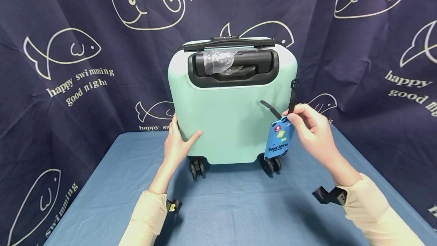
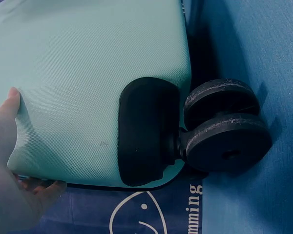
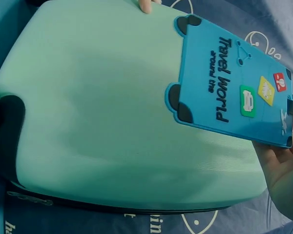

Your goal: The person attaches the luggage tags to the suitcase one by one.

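Note:
A mint-green suitcase stands upright on its black wheels, its recessed black pull handle partly wrapped in clear plastic. My left hand holds its lower left side, thumb on the face and fingers around the edge. At the right side, my right hand pinches the top of a blue luggage tag printed "Travel World". A black strap runs upward from there along the suitcase's side, and a loose strap end sticks out to the left. In the right wrist view, the tag hangs before the suitcase face.
Blue cloth covers the table under the suitcase. Behind it hangs a dark blue curtain with white whale and fish drawings. A black carry handle spans the suitcase's top.

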A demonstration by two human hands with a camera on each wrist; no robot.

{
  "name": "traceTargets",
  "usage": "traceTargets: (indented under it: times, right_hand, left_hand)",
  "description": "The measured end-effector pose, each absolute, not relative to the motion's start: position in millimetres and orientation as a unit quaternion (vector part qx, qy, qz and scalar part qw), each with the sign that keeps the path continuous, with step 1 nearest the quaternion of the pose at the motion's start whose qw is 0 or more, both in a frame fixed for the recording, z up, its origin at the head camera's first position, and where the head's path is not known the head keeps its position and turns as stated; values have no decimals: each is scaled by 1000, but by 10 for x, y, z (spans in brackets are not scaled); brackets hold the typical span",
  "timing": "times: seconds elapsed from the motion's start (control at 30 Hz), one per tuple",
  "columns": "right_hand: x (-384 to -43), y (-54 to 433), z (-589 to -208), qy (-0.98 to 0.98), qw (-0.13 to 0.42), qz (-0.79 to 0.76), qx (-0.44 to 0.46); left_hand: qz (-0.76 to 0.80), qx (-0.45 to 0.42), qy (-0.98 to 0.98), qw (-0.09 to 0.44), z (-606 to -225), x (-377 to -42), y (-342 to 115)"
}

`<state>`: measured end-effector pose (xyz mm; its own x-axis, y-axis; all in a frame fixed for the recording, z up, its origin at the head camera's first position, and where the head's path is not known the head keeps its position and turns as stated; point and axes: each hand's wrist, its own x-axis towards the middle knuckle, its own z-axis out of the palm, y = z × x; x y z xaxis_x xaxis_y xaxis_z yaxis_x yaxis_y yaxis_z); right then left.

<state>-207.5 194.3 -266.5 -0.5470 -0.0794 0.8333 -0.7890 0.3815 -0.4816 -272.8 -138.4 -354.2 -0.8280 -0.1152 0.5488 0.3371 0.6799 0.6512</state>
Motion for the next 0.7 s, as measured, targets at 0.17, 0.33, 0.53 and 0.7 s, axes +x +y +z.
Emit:
traceTargets:
  times: [0.17,0.33,0.53,0.7]
  right_hand:
    - [-2103,1925,-2579,-739,389,467,291]
    - [-2130,1931,-2516,-736,400,461,293]
    - [-2144,1919,-2431,-732,407,461,293]
    - [-2152,1900,-2354,-728,412,461,296]
  left_hand:
    - [-395,-66,-868,294,-3551,-2729,-1385]
    - [-395,-63,-869,291,-3553,-2732,-1384]
    - [-392,-65,-869,295,-3560,-2733,-1382]
    - [-394,-65,-868,296,-3557,-2729,-1382]
